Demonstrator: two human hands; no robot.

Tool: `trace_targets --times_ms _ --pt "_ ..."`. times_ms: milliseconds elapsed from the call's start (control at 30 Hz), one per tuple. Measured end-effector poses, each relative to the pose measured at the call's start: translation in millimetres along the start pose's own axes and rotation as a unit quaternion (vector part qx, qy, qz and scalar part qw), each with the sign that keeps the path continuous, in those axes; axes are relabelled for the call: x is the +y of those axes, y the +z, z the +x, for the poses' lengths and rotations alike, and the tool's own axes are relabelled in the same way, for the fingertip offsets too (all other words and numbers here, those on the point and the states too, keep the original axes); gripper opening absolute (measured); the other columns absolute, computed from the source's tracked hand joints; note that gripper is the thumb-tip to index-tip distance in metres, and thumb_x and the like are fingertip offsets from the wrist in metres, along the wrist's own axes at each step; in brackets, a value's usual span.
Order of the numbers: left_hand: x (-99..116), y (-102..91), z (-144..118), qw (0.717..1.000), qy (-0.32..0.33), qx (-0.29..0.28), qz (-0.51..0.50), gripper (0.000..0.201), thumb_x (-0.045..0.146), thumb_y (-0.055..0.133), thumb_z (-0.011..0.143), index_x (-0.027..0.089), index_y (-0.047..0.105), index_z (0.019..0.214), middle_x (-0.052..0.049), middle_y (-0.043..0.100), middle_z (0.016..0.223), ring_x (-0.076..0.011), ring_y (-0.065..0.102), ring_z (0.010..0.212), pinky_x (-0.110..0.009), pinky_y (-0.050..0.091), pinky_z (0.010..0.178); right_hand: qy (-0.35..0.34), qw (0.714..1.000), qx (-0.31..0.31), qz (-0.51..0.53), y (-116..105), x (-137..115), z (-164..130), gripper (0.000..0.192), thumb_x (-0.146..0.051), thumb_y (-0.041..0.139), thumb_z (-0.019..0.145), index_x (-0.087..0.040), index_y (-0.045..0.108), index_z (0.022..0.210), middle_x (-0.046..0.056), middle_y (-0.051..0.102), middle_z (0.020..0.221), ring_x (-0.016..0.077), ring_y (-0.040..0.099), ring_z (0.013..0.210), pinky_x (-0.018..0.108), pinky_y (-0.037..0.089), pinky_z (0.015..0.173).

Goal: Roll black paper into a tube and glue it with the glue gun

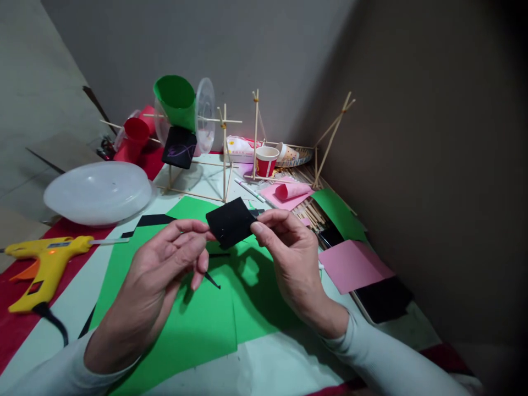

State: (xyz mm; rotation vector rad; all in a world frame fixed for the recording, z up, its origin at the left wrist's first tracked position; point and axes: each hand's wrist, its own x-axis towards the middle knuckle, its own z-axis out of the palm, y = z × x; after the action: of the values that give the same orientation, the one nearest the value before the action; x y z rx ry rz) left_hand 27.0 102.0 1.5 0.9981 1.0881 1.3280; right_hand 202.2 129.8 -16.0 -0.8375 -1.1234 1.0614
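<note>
The grip of our right hand (pixel 295 258) pinches the black piece (pixel 231 223) above the green sheets (pixel 202 324) on the bench (pixel 284 366); our left hand (pixel 160 275) touches its opposite edge (whether pinching too, we cannot tell).

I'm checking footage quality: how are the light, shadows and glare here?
Head view: light falls off into near-black at the far right; head view: a dark shadow lies on the green paper beside the right hand; head view: soft glare shows on the pale plastic dish.
</note>
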Motion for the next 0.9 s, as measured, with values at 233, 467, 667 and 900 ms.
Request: trace_targets --times_ms 233,467,667,900 --pt "-8.2 5.0 -6.2 0.993 0.059 0.068 0.071 0.047 0.023 0.088 0.061 0.021 0.06 0.098 0.003 0.065 0.075 -0.01 0.055 0.054 -0.016 0.044 0.038 0.043 0.999 -0.015 -0.011 3.1 0.6 -6.7 0.014 -0.026 0.077 0.083 -0.019 0.065 0.08 -0.005 0.058 0.07 0.0065 0.051 0.063 0.018 0.042 0.058" --pt "-6.1 4.6 -12.2 0.97 0.13 0.14 0.15 0.031 0.026 0.082 0.069 0.023 0.07 0.097 0.002 0.067 0.078 -0.0108 0.058 0.057 -0.018 0.048 0.047 0.041 0.998 -0.048 -0.025 4.4 -0.1 -10.9 0.015 -0.026 0.077 0.084 -0.021 0.063 0.08 -0.006 0.058 0.071 0.0062 0.05 0.063 0.018 0.042 0.059" --pt "-6.5 2.0 -13.7 0.96 0.159 0.139 0.182 0.021 0.025 0.077 0.074 0.025 0.073 0.094 0.003 0.067 0.077 -0.0098 0.059 0.058 -0.018 0.05 0.052 0.06 0.995 -0.07 -0.046 3.5 -0.9 -12.7 0.012 -0.026 0.076 0.084 -0.022 0.073 0.095 -0.005 0.066 0.075 0.0083 0.058 0.069 0.021 0.046 0.067" --pt "-6.7 1.6 -16.0 0.945 0.178 0.157 0.224 0.015 0.027 0.077 0.075 0.024 0.073 0.089 0.004 0.068 0.074 -0.0121 0.066 0.065 -0.019 0.057 0.064 0.069 0.994 -0.055 -0.065 4.6 -2.5 -12.5 0.009 -0.027 0.079 0.079 -0.021 0.072 0.08 -0.005 0.064 0.07 0.0078 0.053 0.062 0.021 0.043 0.06"
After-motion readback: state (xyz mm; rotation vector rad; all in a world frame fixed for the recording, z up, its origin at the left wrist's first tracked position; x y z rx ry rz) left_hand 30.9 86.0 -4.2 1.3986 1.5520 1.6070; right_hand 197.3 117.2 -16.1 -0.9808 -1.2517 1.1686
